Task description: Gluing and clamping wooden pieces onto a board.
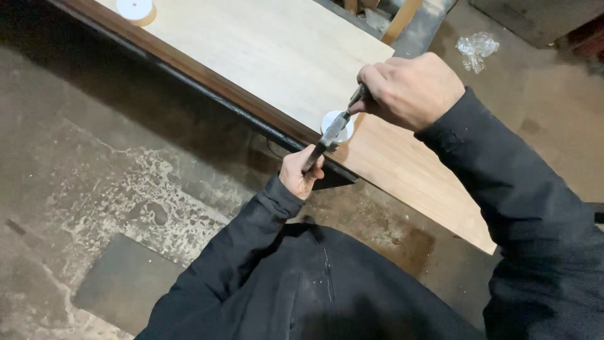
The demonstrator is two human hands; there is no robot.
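Head view: we look down at a pale wooden board (pixel 264 50) lying across a dark-edged desk (pixel 207 88), above a stained concrete floor (pixel 94 176). Our right hand (pixel 410 88) is clenched around the upper handle of a slim metal tool (pixel 333 129), which slants down toward the board's near edge. Our left hand (pixel 301 173) is closed on the tool's lower end, just below that edge. The tool crosses a white round disc (pixel 338 124) sitting on the board at its near edge; whether it touches the disc we cannot tell. A second white disc (pixel 134 8) sits far off at the board's other end. Crumpled clear plastic (pixel 477 49) lies on the floor beyond.
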